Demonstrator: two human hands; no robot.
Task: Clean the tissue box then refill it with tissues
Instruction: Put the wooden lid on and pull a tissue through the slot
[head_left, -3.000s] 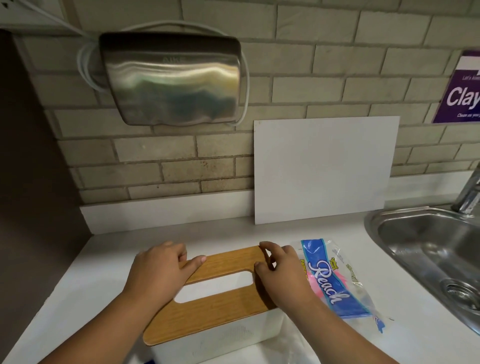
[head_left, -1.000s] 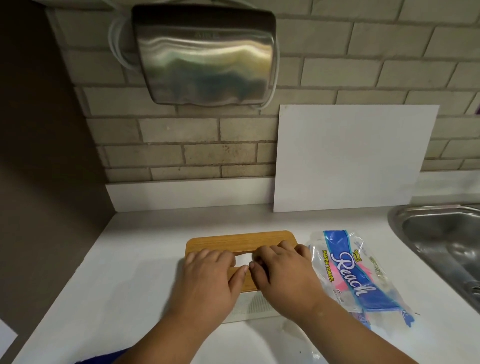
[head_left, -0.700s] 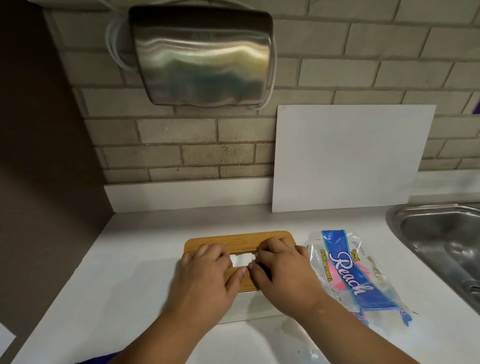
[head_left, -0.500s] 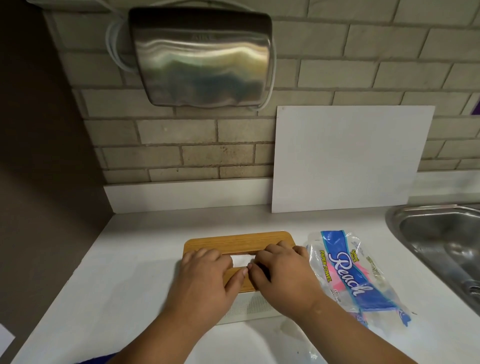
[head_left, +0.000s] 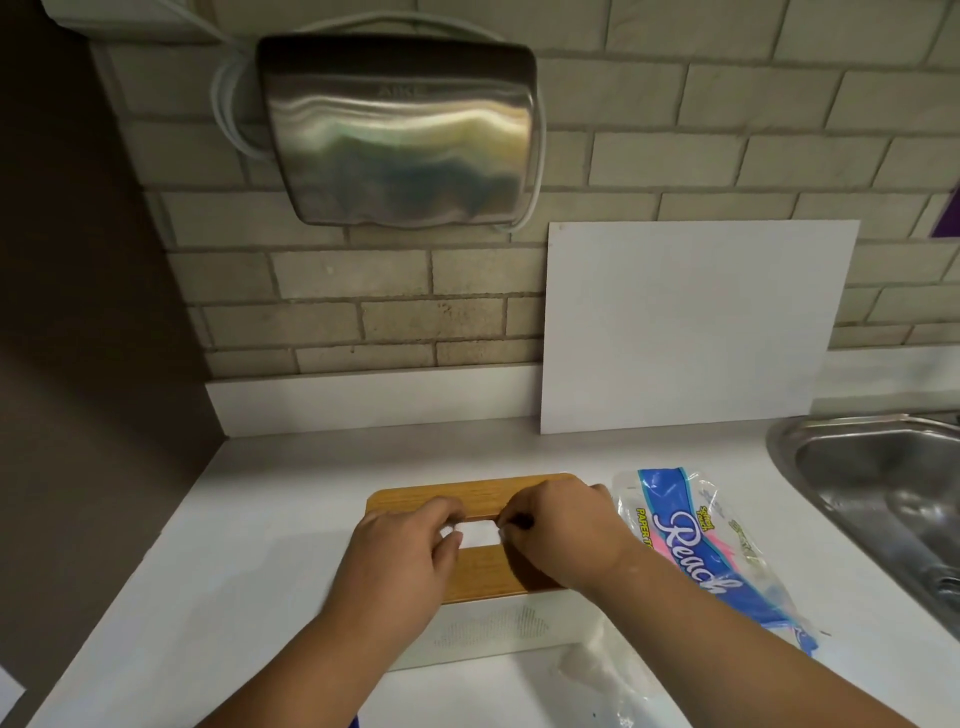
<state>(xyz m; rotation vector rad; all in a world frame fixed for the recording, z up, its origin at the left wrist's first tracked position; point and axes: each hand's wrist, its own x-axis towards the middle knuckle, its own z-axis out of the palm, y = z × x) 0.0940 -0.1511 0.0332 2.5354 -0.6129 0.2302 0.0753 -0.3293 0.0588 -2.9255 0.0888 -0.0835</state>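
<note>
A white tissue box (head_left: 493, 629) with a wooden lid (head_left: 467, 493) stands on the white counter (head_left: 260, 545) in front of me. White tissue (head_left: 480, 532) shows in the lid's slot. My left hand (head_left: 400, 556) lies over the left half of the lid, its fingertips and thumb curled at the slot's left end, pinching the tissue. At the slot's right end my right hand (head_left: 561, 530) has its fingertips curled down onto the tissue. Both hands hide the ends of the slot.
A clear and blue "Reach" paper towel wrapper (head_left: 691, 540) lies right of the box, touching my right forearm. Crumpled clear plastic (head_left: 597, 670) sits at the front. A steel sink (head_left: 883, 483) is at far right. A white board (head_left: 685, 322) leans on the brick wall under a hand dryer (head_left: 400, 130).
The box was turned square to me three seconds back, and both hands moved from its edges to the slot. In the last second the fingers parted slightly, showing more tissue.
</note>
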